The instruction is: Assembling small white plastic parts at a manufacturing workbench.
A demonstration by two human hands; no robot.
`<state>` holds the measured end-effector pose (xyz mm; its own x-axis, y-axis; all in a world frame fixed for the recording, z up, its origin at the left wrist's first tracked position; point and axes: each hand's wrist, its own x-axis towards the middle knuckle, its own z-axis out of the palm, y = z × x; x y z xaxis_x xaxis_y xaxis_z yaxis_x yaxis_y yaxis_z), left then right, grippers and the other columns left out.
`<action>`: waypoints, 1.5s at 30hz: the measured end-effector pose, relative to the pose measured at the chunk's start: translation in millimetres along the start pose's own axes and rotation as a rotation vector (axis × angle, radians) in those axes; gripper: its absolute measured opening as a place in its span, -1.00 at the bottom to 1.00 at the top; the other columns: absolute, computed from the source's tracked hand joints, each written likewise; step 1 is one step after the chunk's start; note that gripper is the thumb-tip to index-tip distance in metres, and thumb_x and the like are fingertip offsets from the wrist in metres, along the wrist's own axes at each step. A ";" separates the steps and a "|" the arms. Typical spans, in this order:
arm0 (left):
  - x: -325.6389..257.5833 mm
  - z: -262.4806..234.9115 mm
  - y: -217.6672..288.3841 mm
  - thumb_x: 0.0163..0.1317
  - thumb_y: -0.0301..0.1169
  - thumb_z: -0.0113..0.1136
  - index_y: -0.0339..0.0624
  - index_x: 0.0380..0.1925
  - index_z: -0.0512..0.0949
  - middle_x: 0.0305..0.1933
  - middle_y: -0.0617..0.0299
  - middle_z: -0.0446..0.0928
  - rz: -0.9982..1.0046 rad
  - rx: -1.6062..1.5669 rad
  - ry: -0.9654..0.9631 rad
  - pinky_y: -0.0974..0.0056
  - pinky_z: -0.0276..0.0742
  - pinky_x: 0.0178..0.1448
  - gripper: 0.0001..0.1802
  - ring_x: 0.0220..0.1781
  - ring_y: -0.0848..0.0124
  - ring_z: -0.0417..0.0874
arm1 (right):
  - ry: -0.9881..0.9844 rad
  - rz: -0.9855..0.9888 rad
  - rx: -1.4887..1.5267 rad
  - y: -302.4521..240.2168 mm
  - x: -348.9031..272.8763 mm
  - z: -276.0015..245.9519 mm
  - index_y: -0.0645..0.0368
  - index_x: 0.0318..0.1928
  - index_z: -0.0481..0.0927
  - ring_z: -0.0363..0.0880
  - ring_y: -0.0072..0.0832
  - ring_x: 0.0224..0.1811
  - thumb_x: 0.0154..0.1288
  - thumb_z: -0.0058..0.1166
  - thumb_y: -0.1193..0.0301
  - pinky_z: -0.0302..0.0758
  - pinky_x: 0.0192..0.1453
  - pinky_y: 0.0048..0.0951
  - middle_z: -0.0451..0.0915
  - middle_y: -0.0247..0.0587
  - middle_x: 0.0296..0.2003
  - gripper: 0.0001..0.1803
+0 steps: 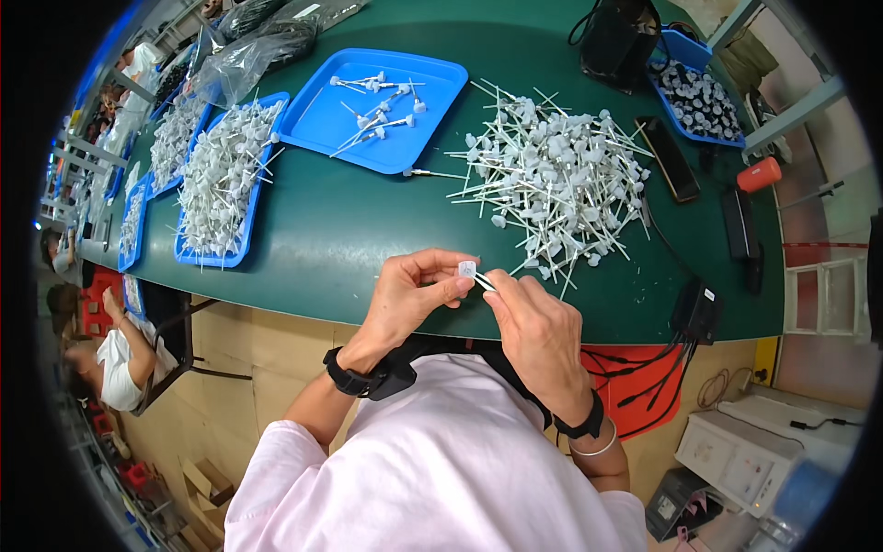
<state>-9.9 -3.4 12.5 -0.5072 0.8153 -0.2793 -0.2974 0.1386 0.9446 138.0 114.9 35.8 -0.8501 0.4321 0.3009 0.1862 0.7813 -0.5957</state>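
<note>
Over the table's near edge, my left hand [418, 290] pinches a small white plastic piece [467, 270] with a flat, roundish face between thumb and fingers. Close beside it on the right, my right hand [535, 322] is closed on a thin pale stem [484, 282] that runs up to the white piece. Whether the stem is part of that piece I cannot tell. Just beyond my hands lies a big loose heap of similar white-headed parts [561, 175] with thin pale stems. Farther left, a blue tray [317, 115] holds several such parts spread out.
More blue trays, one full of white parts [221, 184], line the table's left. A phone [668, 158], a black bag [618, 46], a tray of dark-and-white parts [696, 97] and an orange cylinder [759, 175] sit at the right. Cables hang off the near right edge. Another person [120, 368] sits left.
</note>
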 end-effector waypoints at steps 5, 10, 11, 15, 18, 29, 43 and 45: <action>0.0 1.0 -2.5 0.21 -0.51 0.36 -0.30 -0.04 0.64 -0.22 0.25 0.68 0.037 0.045 0.018 0.47 0.59 -0.20 -0.70 -0.26 0.59 0.63 | 0.013 -0.019 -0.034 -1.7 2.6 0.2 0.15 -0.04 0.55 0.49 -0.20 -0.58 0.31 0.17 0.44 0.37 -0.53 -0.25 0.43 -0.17 -0.51 -0.77; -1.6 7.2 -3.6 0.19 -0.53 0.37 -0.33 -0.07 0.65 -0.26 0.25 0.68 0.096 0.098 0.058 0.48 0.58 -0.22 -0.71 -0.30 0.59 0.62 | -0.005 -0.019 -0.089 -3.8 4.0 -1.0 0.12 -0.08 0.51 0.55 -0.28 -0.57 0.35 0.11 0.42 0.45 -0.56 -0.27 0.45 -0.22 -0.51 -0.83; -2.3 8.5 -3.4 0.19 -0.53 0.37 -0.33 -0.07 0.65 -0.27 0.25 0.68 0.106 0.112 0.066 0.48 0.58 -0.22 -0.71 -0.30 0.60 0.62 | -0.007 -0.015 -0.091 -3.9 3.9 -0.7 0.12 -0.08 0.51 0.56 -0.27 -0.57 0.35 0.11 0.42 0.45 -0.56 -0.27 0.45 -0.21 -0.51 -0.83; -3.8 9.6 -3.7 0.19 -0.53 0.36 -0.34 -0.07 0.65 -0.30 0.25 0.67 0.127 0.148 0.084 0.49 0.57 -0.22 -0.71 -0.32 0.60 0.61 | -0.014 -0.005 -0.092 -4.6 4.0 0.0 0.13 -0.06 0.51 0.57 -0.26 -0.57 0.36 0.10 0.42 0.46 -0.55 -0.26 0.46 -0.20 -0.50 -0.82; -4.0 9.8 -4.3 0.19 -0.54 0.36 -0.34 -0.07 0.65 -0.31 0.25 0.66 0.137 0.164 0.086 0.49 0.57 -0.23 -0.71 -0.33 0.60 0.60 | -0.011 -0.008 -0.085 -4.8 3.4 -0.3 0.13 -0.05 0.50 0.57 -0.25 -0.56 0.36 0.10 0.43 0.47 -0.55 -0.26 0.46 -0.19 -0.50 -0.81; -4.2 10.2 -3.0 0.20 -0.52 0.37 -0.31 -0.06 0.65 -0.32 0.27 0.67 0.127 0.109 0.063 0.49 0.56 -0.23 -0.71 -0.35 0.61 0.59 | 0.001 -0.028 -0.073 -5.0 1.4 -0.6 0.14 -0.07 0.51 0.58 -0.24 -0.56 0.34 0.10 0.46 0.47 -0.55 -0.26 0.48 -0.18 -0.50 -0.82; -9.2 10.0 -3.5 0.26 -0.55 0.29 -0.29 -0.02 0.64 -0.24 0.23 0.70 0.186 0.243 0.053 0.49 0.57 -0.14 -0.73 -0.24 0.61 0.63 | -0.150 0.137 0.369 6.7 12.2 -12.2 0.20 -0.12 0.60 0.56 0.01 -0.48 0.40 0.05 0.40 0.42 -0.43 -0.13 0.56 0.05 -0.51 -0.84; -10.2 10.4 -1.9 0.26 -0.56 0.29 -0.28 -0.02 0.64 -0.24 0.23 0.70 0.184 0.254 0.055 0.49 0.56 -0.13 -0.73 -0.24 0.61 0.63 | -0.194 0.199 0.414 9.2 12.3 -10.8 0.21 -0.14 0.61 0.52 0.00 -0.52 0.41 0.04 0.38 0.41 -0.45 -0.16 0.53 0.06 -0.55 -0.82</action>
<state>4.2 -6.1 15.4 -0.5790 0.8089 -0.1025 0.0108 0.1333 0.9910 134.6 132.3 42.0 -0.9011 0.4325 0.0305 0.1768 0.4307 -0.8850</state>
